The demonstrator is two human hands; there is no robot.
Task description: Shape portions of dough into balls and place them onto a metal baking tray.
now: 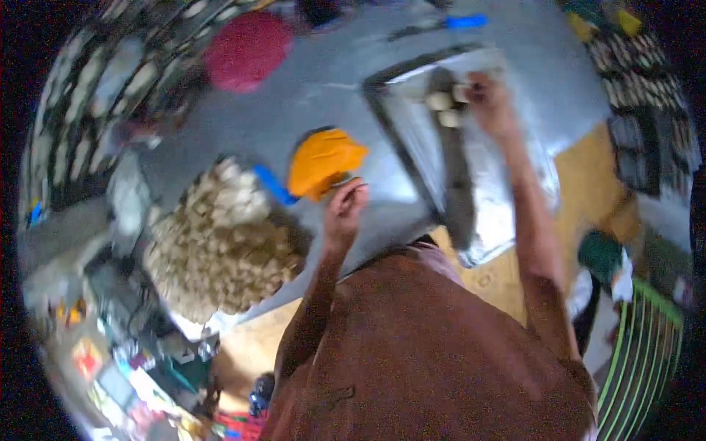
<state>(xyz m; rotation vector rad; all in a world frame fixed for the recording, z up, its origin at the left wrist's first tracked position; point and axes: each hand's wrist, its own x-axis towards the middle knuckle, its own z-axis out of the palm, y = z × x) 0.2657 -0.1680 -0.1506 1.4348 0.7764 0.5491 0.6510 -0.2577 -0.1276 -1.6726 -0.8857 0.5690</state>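
Note:
My left hand [346, 202] is beside an orange sheet-like piece [323, 158], fingers curled around something I cannot make out. A blue strip [276, 184] lies left of the orange piece, next to a big heap of small pale pieces [220, 257]. My right hand [485, 99], blurred, reaches over a silvery tray [500, 213] with a dark frame, pinching something unclear beside a few pale round pieces [447, 110]. These sit at the far part of a long dark strip [456, 184] in the tray.
A grey table [375, 51] holds a red disc [250, 51] and a blue bar [465, 20]. Racks of pale pieces [625, 73] stand at both sides. At lower right are a green railing [647, 345] and a green-and-white shape [599, 253], possibly a person. Assorted items clutter the lower left.

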